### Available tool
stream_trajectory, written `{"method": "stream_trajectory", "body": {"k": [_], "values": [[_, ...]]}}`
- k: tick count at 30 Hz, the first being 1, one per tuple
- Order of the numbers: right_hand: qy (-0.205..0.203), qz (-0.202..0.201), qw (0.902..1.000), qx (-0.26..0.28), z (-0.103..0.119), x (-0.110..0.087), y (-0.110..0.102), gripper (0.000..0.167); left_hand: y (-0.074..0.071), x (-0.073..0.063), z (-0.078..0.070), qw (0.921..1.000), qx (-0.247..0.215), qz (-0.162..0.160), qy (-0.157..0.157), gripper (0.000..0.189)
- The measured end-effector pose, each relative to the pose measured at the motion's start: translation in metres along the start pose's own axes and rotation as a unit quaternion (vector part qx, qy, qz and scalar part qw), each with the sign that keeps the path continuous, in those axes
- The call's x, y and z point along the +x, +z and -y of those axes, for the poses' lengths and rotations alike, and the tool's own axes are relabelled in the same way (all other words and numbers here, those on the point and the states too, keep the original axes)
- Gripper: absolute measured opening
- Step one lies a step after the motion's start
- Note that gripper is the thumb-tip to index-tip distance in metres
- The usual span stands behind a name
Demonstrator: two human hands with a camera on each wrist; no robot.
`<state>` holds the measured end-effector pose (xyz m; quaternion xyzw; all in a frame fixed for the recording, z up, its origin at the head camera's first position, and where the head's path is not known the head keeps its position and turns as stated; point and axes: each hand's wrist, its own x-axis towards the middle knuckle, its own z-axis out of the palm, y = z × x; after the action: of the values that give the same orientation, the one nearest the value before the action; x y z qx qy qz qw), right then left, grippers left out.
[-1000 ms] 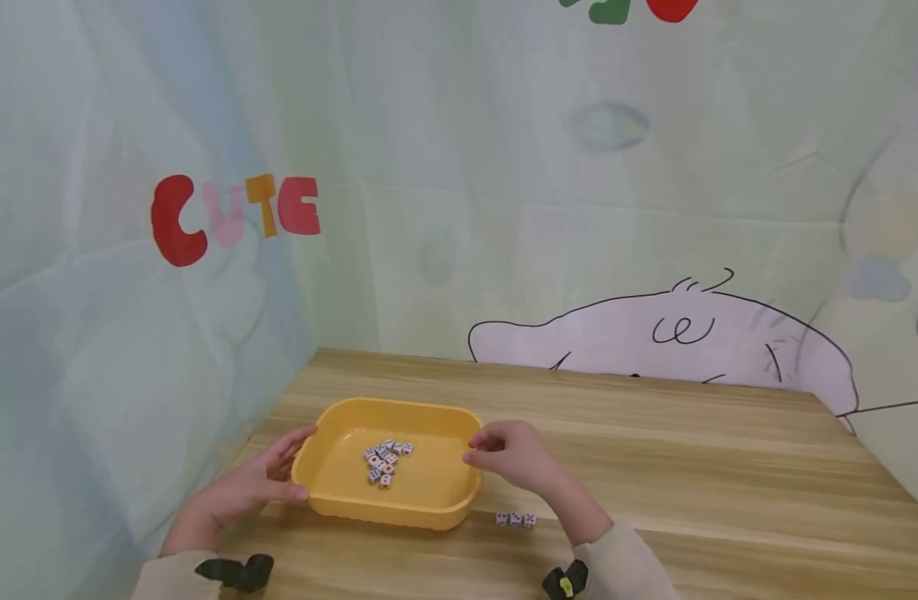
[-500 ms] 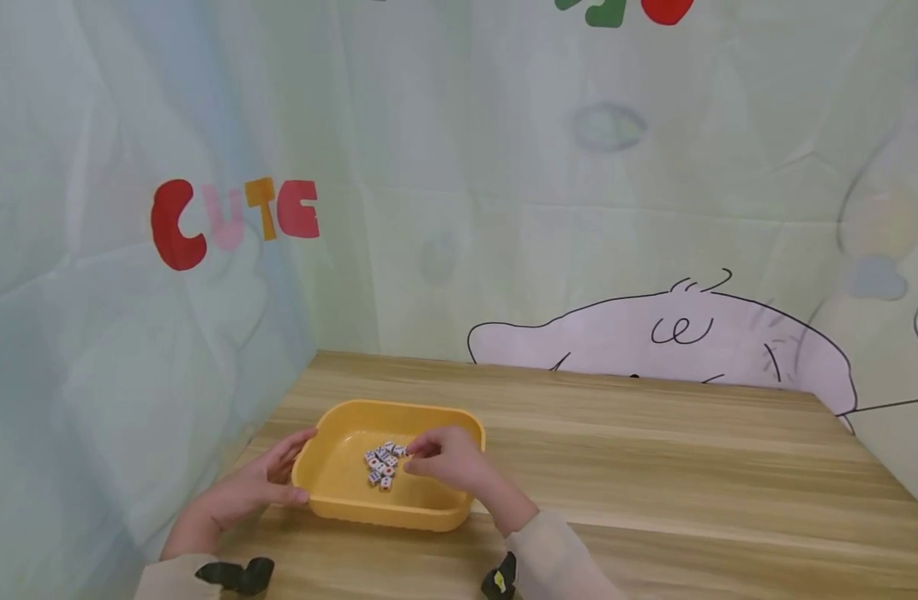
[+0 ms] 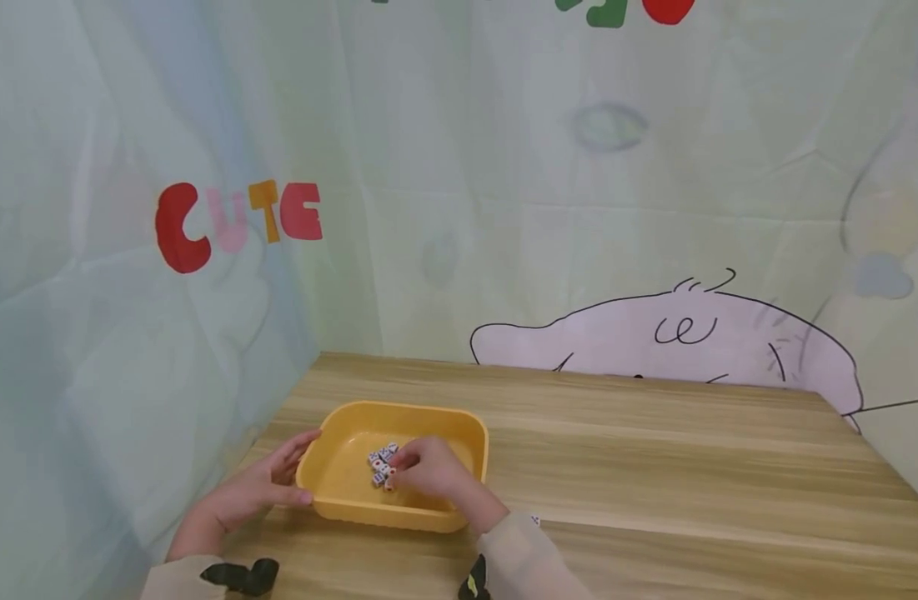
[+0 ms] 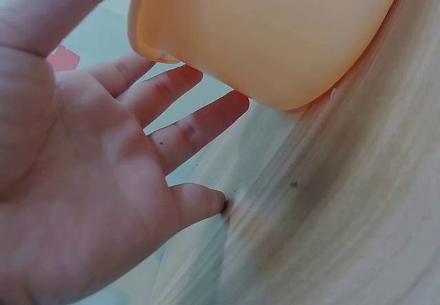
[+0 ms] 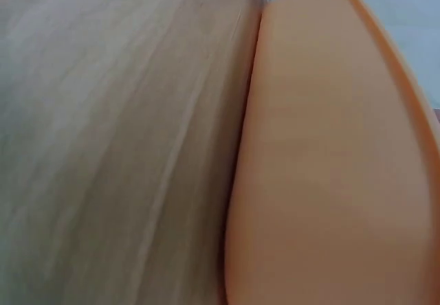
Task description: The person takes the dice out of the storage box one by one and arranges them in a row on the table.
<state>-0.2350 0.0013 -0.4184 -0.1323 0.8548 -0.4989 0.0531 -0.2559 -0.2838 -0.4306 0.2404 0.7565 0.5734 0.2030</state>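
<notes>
A yellow plastic tray (image 3: 387, 515) sits on the wooden table, its left end by my left hand (image 3: 252, 492). That hand steadies the tray, thumb at the front corner and fingers spread along the end; in the left wrist view some fingertips touch its outer wall. A small heap of white dice (image 3: 381, 463) with red and dark pips lies inside the tray. Reaching over the right rim, my right hand (image 3: 432, 468) has its thumb and fingertips at the heap's right side. Whether a die is pinched between them is hidden.
One more die (image 3: 535, 520) shows on the table beside my right sleeve, which may cover others. The wooden table (image 3: 654, 467) extends to the right of the tray. A printed cloth backdrop (image 3: 428, 208) stands behind and to the left.
My right hand has moved left from the tray's right rim into the dice heap. Its forearm now covers most of the table dice row seen earlier. My left hand keeps its place.
</notes>
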Motion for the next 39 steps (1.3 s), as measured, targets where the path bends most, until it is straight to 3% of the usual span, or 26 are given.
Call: {"method": "stream_trajectory", "body": {"k": [10,26,35,39], "values": [[0.017,0.0,0.9993,-0.035,0.0,0.003,0.005,0.011,0.002,0.002,-0.002,0.9997,0.012,-0.01,-0.02,0.092],[0.021,0.011,0.9955,-0.092,0.002,0.005,0.011,0.01,0.0,-0.001,0.0,0.9999,-0.004,0.013,0.001,0.09],[0.02,0.011,0.9932,-0.114,0.0,0.007,0.013,0.01,0.002,-0.001,0.001,1.0,-0.004,0.007,-0.004,0.091],[0.041,0.012,0.9932,-0.109,-0.001,0.007,0.013,0.014,0.002,0.001,0.002,0.9999,-0.004,0.003,-0.011,0.091]]}}
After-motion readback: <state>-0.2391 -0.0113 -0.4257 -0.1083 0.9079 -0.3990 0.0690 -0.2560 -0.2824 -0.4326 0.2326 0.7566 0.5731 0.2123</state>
